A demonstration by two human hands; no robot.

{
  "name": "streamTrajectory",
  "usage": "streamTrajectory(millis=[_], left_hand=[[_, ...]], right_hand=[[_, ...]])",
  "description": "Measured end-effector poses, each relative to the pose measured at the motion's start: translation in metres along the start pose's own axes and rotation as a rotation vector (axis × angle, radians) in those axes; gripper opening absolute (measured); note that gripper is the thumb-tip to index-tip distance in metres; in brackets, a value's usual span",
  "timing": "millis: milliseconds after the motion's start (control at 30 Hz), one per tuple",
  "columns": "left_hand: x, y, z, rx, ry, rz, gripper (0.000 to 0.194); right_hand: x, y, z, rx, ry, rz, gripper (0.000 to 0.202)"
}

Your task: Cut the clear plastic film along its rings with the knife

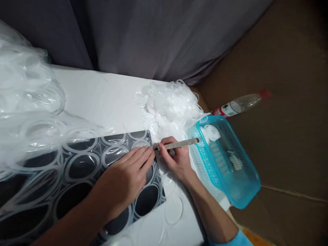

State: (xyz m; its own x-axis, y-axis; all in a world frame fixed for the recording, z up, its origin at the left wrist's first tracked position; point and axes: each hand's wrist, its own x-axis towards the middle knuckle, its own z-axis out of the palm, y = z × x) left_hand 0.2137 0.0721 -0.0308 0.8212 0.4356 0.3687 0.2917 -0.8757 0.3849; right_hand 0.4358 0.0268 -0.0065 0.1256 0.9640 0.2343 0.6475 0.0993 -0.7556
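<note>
A clear sheet with white ring shapes point(82, 165) lies over a black surface on the white table. My left hand point(125, 177) rests flat on the sheet, fingers stretched out side by side near its right edge. Just right of those fingertips, my right hand point(178, 159) is closed around a thin, pale pen-like tool point(183, 143). The tool's dark tip points left and meets the sheet's edge beside my left fingertips; whether it touches is too small to tell. Loose clear rings point(174, 210) lie below my right wrist.
A tangled heap of thin white rings point(173, 102) lies behind my hands. On the right sits a blue basket point(241, 157) with some white rings inside. A bottle with a red cap point(241, 104) lies beyond it. Crumpled clear plastic point(28, 78) is piled at the left; a grey curtain point(143, 37) hangs behind.
</note>
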Motion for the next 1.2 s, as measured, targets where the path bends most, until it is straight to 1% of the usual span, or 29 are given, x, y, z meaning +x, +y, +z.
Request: streamTrajectory(millis=[100,200,300,367,433,600,733,867,1067,1200], left_hand=[[0.001,0.001,-0.002,0.025,0.006,0.025,0.060],[0.000,0.000,-0.001,0.038,0.028,0.044,0.055],[0.000,-0.001,0.001,0.050,0.052,0.054,0.048],[0.000,-0.001,0.002,0.061,0.056,0.057,0.044],[0.000,0.000,0.001,0.073,0.051,0.050,0.044],[-0.002,0.003,-0.001,0.088,0.017,-0.002,0.055],[-0.002,0.003,0.000,0.075,-0.016,-0.014,0.057],[-0.001,0.003,-0.001,0.086,-0.033,-0.005,0.055],[-0.003,0.004,-0.002,0.131,-0.044,-0.013,0.055],[-0.003,0.005,-0.002,0.166,-0.085,-0.025,0.056]], right_hand=[[-0.002,-0.009,0.001,-0.098,-0.017,-0.041,0.016],[-0.008,-0.016,0.005,-0.268,-0.034,-0.076,0.017],[-0.015,-0.020,0.008,-0.430,-0.065,-0.147,0.017],[-0.018,-0.020,0.010,-0.474,-0.087,-0.195,0.018],[-0.020,-0.021,0.011,-0.442,-0.079,-0.176,0.019],[-0.013,-0.021,0.008,-0.151,0.035,0.047,0.016],[-0.009,-0.019,0.004,-0.048,0.066,0.130,0.021],[-0.009,-0.018,0.005,-0.059,0.059,0.134,0.019],[-0.012,-0.018,0.007,-0.143,0.023,0.085,0.017],[-0.012,-0.020,0.006,-0.174,0.023,0.075,0.018]])
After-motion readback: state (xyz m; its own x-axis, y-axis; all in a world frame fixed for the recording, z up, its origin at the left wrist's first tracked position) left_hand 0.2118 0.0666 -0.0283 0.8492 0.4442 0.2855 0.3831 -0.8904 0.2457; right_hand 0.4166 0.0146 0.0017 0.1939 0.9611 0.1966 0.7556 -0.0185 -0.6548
